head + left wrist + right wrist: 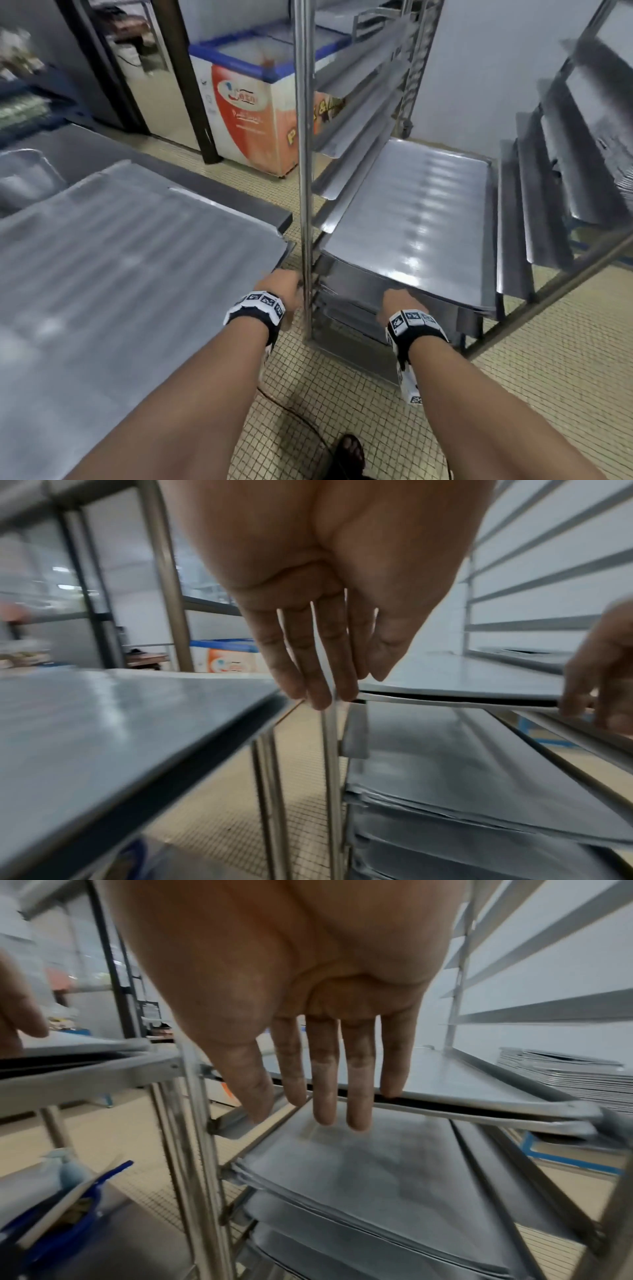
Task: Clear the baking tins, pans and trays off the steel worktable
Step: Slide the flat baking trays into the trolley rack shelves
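Two straight-fingered hands, left hand point(282, 291) and right hand point(400, 303), were laid against the stiff, slick tray point(414, 219), best gripped by its rim

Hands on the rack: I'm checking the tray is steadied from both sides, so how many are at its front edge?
2: left hand by the rack's corner post, right hand at the tray front edge.

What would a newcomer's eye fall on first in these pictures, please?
Probably the shiny baking tray sitting in the steel tray rack at centre right, with the left hand and right hand at its near edge, fingers straight. Next, the big tray filling the worktable on the left, and the orange-and-white chest freezer behind.
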Motion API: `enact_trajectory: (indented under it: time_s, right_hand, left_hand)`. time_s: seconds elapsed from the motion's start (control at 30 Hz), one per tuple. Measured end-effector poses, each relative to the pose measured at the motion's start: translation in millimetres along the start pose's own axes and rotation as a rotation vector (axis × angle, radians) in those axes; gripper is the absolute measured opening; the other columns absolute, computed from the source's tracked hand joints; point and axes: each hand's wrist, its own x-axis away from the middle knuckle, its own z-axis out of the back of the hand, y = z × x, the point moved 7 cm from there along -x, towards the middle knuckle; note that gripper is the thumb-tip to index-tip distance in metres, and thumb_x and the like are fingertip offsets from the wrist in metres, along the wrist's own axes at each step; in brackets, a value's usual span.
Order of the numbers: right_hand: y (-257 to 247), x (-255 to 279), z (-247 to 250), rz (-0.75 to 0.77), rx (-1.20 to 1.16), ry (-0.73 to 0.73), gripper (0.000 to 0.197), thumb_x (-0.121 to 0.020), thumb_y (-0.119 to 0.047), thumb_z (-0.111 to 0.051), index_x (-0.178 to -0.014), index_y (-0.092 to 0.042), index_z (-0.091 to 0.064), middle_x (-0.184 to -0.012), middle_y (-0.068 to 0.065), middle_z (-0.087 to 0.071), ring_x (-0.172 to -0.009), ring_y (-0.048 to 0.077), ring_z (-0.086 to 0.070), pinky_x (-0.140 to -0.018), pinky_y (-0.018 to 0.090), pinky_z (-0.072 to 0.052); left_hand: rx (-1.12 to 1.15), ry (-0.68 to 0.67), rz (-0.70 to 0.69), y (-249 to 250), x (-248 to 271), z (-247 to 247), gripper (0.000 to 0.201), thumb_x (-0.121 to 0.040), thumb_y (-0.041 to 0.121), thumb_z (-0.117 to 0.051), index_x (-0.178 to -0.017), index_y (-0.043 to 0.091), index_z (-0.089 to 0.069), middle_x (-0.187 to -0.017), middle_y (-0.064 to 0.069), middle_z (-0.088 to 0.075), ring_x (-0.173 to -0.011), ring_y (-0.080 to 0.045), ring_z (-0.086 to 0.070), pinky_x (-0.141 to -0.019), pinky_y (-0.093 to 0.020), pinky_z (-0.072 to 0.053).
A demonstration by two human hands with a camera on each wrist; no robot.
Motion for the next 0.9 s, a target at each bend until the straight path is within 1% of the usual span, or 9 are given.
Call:
enact_trajectory:
  time_s: [0.07, 0.17, 0.27, 0.33, 0.43, 0.5, 0.57, 0.67, 0.9]
  right_hand:
    - [-35.7, 14.0, 5.9, 0.073, -0.011, 0.001, 0.025, -0.090, -0.015, -0.056, -0.113, -0.009, -0.063, -0.113, 0.012, -0.066, -0.098, 0.033, -0.066, -0.081, 0.041, -0.056]
    - [-89.4, 27.4, 13.0, 0.184, -0.023, 0.047, 0.022, -0.091, -0.022, -0.057, -0.109, -0.011, -0.065, -0.110, 0.011, -0.068, -0.096, 0.033, -0.067, -0.074, 0.036, -0.053]
    - [-140.7, 34.0, 18.3, 0.283, -0.036, 0.082, 0.016, -0.095, -0.022, -0.054, -0.102, -0.011, -0.064, -0.101, 0.011, -0.066, -0.098, 0.033, -0.067, -0.076, 0.037, -0.054]
    - [-172.9, 30.9, 19.5, 0.335, -0.028, 0.091, 0.021, -0.094, -0.022, -0.055, -0.108, -0.009, -0.064, -0.108, 0.012, -0.068, -0.098, 0.033, -0.067, -0.081, 0.040, -0.056]
    - [-218.3, 22.1, 21.8, 0.438, -0.028, 0.122, 0.023, -0.093, -0.026, -0.056, -0.110, -0.013, -0.065, -0.110, 0.011, -0.069, -0.099, 0.033, -0.067, -0.085, 0.043, -0.057]
    - [-244.7, 13.1, 23.1, 0.499, 0.012, 0.120, 0.023, -0.093, -0.027, -0.054, -0.108, -0.013, -0.065, -0.108, 0.011, -0.070, -0.098, 0.032, -0.067, -0.085, 0.042, -0.057]
    - [-267.8, 0.8, 23.6, 0.541, 0.056, 0.105, 0.026, -0.094, -0.027, -0.054, -0.114, -0.013, -0.064, -0.112, 0.011, -0.070, -0.102, 0.032, -0.066, -0.087, 0.040, -0.056]
    - [-292.0, -21.5, 22.0, 0.551, 0.069, 0.066, 0.031, -0.091, -0.028, -0.057, -0.116, -0.013, -0.063, -0.114, 0.011, -0.069, -0.104, 0.032, -0.065, -0.085, 0.038, -0.055]
    - [-331.0, -69.5, 26.9, 0.528, 0.048, 0.024, 0.040, -0.080, -0.035, -0.067, -0.113, -0.013, -0.061, -0.117, 0.010, -0.066, -0.111, 0.034, -0.062, -0.090, 0.039, -0.054]
  left_hand:
    - [0.019, 0.067, 0.105, -40.5, 24.6, 8.8, 0.027, -0.092, 0.027, -0.053, -0.111, 0.013, -0.064, -0.115, -0.014, -0.068, -0.106, -0.037, -0.063, -0.085, -0.039, -0.053]
    - [0.123, 0.138, 0.312, -105.9, 62.0, 8.4, 0.031, -0.092, 0.024, -0.055, -0.121, 0.015, -0.063, -0.123, -0.015, -0.064, -0.113, -0.035, -0.061, -0.090, -0.037, -0.050]
    - [0.168, 0.114, 0.491, -164.2, 96.0, -8.7, 0.038, -0.090, 0.026, -0.055, -0.127, 0.014, -0.056, -0.129, -0.015, -0.060, -0.118, -0.035, -0.057, -0.097, -0.040, -0.050]
    - [0.188, 0.072, 0.616, -196.1, 117.7, -22.5, 0.045, -0.090, 0.031, -0.054, -0.131, 0.015, -0.048, -0.134, -0.012, -0.053, -0.124, -0.034, -0.050, -0.101, -0.045, -0.046]
    - [0.245, 0.012, 0.785, -228.2, 150.9, -40.8, 0.057, -0.088, 0.042, -0.053, -0.140, 0.025, -0.037, -0.140, -0.010, -0.039, -0.130, -0.036, -0.037, -0.106, -0.049, -0.039]
    - [0.300, -0.005, 0.884, -242.2, 171.3, -51.1, 0.057, -0.084, 0.050, -0.058, -0.136, 0.038, -0.037, -0.139, -0.005, -0.035, -0.127, -0.038, -0.032, -0.102, -0.056, -0.039]
    - [0.331, -0.010, 0.922, -249.7, 184.1, -58.5, 0.062, -0.079, 0.065, -0.058, -0.133, 0.045, -0.036, -0.140, 0.000, -0.033, -0.128, -0.041, -0.030, -0.099, -0.059, -0.039]
    - [0.327, -0.017, 0.901, -249.9, 189.5, -61.6, 0.085, -0.072, 0.079, -0.058, -0.144, 0.046, -0.028, -0.152, 0.000, -0.025, -0.137, -0.043, -0.025, -0.103, -0.059, -0.038]
    - [0.430, -0.023, 0.965, -261.3, 209.0, -66.7, 0.099, -0.068, 0.067, -0.074, -0.151, 0.048, -0.023, -0.163, 0.006, -0.013, -0.148, -0.040, -0.009, -0.113, -0.060, -0.030]
